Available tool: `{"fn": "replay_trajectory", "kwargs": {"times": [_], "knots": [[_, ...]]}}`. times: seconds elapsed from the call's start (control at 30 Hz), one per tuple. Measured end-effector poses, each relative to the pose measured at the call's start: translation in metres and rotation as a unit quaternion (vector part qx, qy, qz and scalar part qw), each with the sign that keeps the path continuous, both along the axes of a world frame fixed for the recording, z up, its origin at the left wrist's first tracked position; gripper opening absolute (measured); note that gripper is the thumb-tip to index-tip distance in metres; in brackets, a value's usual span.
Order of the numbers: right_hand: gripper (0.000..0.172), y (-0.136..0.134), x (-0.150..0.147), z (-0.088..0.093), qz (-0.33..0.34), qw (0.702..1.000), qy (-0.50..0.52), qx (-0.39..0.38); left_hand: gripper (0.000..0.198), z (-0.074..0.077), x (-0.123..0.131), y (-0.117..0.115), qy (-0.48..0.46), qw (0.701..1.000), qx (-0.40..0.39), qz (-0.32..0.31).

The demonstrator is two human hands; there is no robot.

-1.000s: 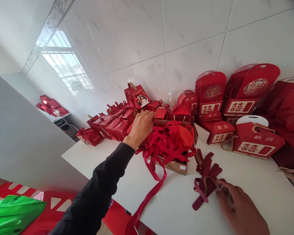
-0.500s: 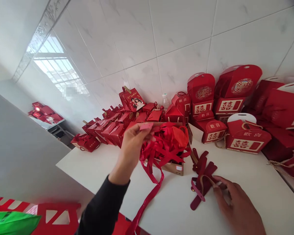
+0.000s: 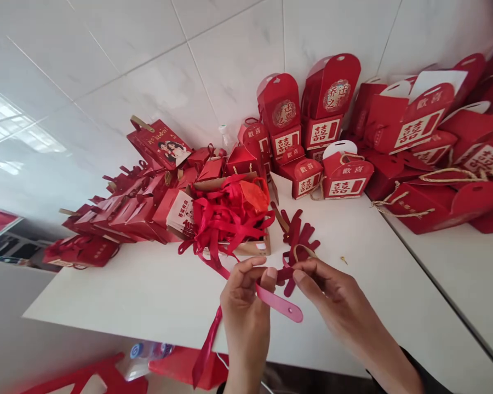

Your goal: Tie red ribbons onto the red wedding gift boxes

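Pink strap point(image 3: 280, 303) — left hand point(image 3: 246, 301), right hand point(image 3: 339, 298) pinching; ribbon box point(image 3: 251, 249), dark straps point(image 3: 301, 234) just beyond.

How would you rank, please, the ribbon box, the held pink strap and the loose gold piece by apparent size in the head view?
From largest to smallest:
Ribbon box
Held pink strap
Loose gold piece

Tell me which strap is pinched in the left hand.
The pink-faced strap, with a small hole near its rounded end, extending from the left hand; the dark red straps lie piled beside the cardboard box.
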State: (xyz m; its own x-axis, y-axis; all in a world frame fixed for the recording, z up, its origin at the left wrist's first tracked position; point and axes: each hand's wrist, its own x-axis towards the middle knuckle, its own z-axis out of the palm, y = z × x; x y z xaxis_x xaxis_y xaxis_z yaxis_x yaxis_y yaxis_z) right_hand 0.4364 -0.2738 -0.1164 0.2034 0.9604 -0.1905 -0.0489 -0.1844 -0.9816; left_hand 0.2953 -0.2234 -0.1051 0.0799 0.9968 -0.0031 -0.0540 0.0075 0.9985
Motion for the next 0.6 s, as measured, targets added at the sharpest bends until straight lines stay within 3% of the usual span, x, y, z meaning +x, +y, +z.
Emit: {"fn": "replay_trajectory", "kwargs": {"times": [0.33, 0.6], "knots": [[0.037, -0.005, 0.008, -0.012, 0.019, 0.999, 0.039, 0.009, 0.025, -0.008, 0.003, -0.006, 0.008, 0.987, -0.092, -0.129], [0.037, -0.011, 0.005, -0.010, 0.005, 1.000, -0.005, 0.001, 0.020, -0.012, 0.000, -0.010, 0.003, 0.986, -0.111, -0.128]]}}
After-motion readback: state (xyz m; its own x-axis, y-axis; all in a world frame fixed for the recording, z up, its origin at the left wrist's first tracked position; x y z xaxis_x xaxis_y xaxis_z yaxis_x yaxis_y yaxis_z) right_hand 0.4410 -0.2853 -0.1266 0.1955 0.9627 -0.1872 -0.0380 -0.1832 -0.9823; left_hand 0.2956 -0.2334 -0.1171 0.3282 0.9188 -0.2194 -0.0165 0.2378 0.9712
